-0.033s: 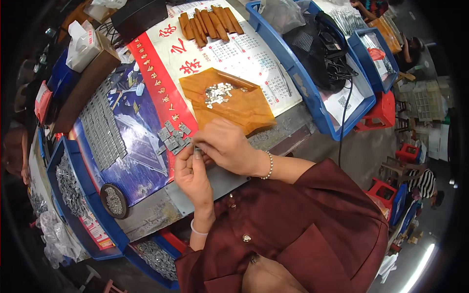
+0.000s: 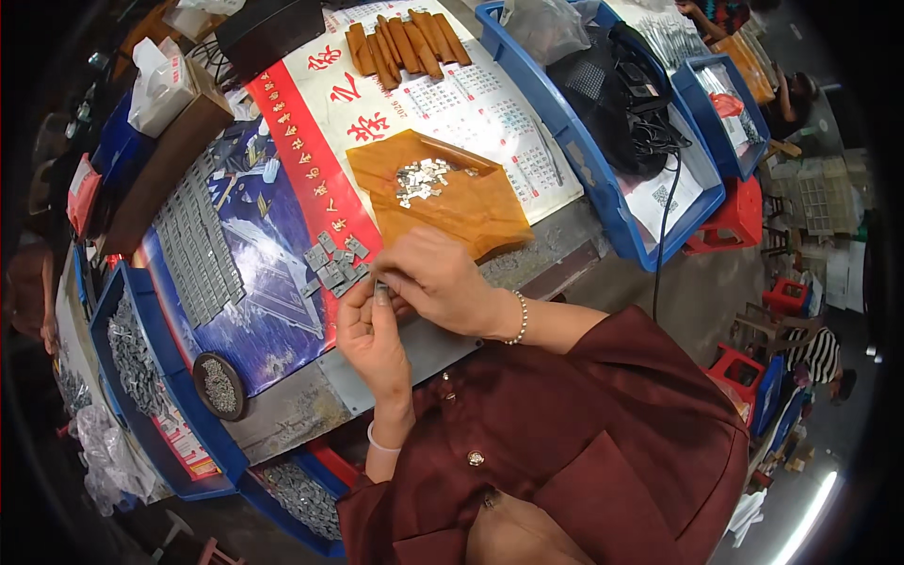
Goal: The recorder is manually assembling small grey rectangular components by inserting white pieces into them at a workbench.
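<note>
The left hand (image 2: 373, 344) is curled upward with its thumb pressed to its fingertips, and a small grey piece (image 2: 380, 291) seems to be pinched there, mostly covered by the fingers. The right hand (image 2: 438, 282), by which a beaded bracelet (image 2: 521, 317) is worn at the wrist, is bent over the same spot with its fingers folded in; whether anything is gripped by it cannot be made out. Just beyond the fingertips, loose grey pieces (image 2: 332, 265) are scattered over a red strip (image 2: 299, 155), while rows of grey pieces (image 2: 196, 247) are laid out on a blue printed sheet (image 2: 268, 356) farther left. Behind the right hand, small silver pieces (image 2: 422, 181) are heaped on orange paper (image 2: 485, 212). Small metal bits (image 2: 220, 386) are held in a round dark dish (image 2: 242, 409) near the table's left edge, beside which a blue bin (image 2: 171, 347) is placed
</note>
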A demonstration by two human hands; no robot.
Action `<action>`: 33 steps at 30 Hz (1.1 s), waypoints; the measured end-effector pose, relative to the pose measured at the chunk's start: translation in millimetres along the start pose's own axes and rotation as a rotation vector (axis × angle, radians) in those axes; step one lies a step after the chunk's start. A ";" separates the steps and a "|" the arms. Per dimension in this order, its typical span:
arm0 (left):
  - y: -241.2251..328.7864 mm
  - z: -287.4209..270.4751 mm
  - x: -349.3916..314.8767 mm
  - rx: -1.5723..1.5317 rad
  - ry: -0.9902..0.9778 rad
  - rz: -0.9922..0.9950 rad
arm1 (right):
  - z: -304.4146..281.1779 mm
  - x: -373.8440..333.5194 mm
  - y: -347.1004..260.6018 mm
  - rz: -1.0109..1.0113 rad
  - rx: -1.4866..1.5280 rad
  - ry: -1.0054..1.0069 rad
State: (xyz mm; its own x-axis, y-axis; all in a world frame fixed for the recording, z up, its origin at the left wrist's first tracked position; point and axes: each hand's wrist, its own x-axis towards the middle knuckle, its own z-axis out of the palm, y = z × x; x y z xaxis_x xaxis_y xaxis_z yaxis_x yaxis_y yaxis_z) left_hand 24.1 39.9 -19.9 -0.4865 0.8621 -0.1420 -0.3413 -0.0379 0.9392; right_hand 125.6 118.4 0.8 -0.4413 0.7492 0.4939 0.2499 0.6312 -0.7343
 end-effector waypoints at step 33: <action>24.7 -14.0 -3.5 -0.032 -0.111 -0.144 | 0.1 -3.5 3.9 1.015 1.411 -0.262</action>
State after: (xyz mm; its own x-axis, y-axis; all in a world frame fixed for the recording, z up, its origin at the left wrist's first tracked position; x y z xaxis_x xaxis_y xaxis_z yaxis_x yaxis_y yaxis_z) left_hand 6.1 28.9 -0.6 -0.3401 0.9100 -0.2370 -0.4269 0.0751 0.9012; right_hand 128.1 118.2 -3.8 -0.7491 0.5617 -0.3512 -0.3184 -0.7702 -0.5527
